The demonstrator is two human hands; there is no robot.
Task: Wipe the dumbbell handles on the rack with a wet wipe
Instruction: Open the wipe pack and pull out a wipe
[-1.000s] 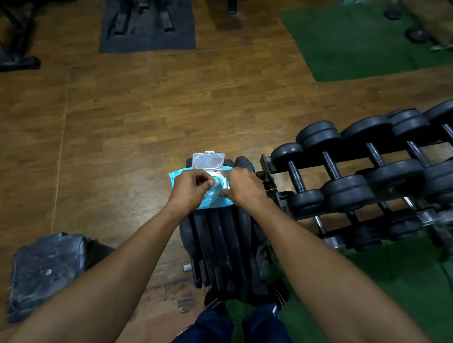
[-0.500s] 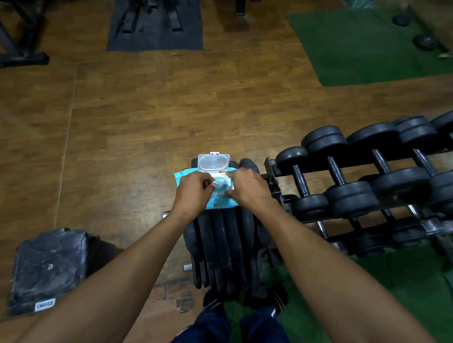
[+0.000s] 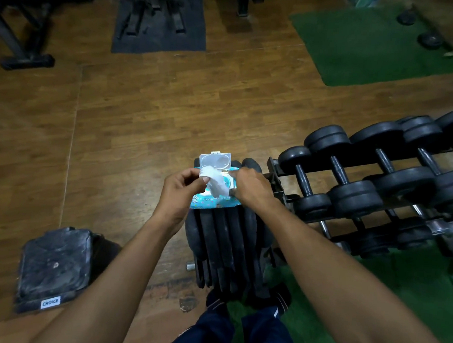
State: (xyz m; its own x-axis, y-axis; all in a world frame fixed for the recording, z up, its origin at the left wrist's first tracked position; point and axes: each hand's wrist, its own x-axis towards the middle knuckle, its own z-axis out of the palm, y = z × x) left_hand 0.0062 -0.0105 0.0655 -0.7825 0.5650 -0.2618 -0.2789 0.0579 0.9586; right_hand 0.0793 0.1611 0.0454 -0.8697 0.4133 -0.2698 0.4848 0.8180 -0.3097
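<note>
A blue wet-wipe pack (image 3: 210, 200) with its clear lid (image 3: 215, 161) flipped up lies on a stack of black weight plates (image 3: 226, 244). My left hand (image 3: 182, 188) pinches a white wet wipe (image 3: 215, 180) that sticks partly out of the pack's opening. My right hand (image 3: 252, 188) presses on the pack's right side and holds it down. To the right stands the dumbbell rack (image 3: 277, 179), with black dumbbells (image 3: 356, 178) in a row, their dark handles (image 3: 338, 169) bare and untouched.
A black padded block (image 3: 55, 264) labelled CHOICE sits on the wooden floor at lower left. Green mats (image 3: 379, 45) lie at upper right and under the rack. Dark gym machine frames (image 3: 23, 29) stand along the far edge. My legs in dark trousers (image 3: 238, 332) are below.
My left hand has pulled a white wipe up out of the pack; before, both hands only worked at the opening. The view has shifted slightly.
</note>
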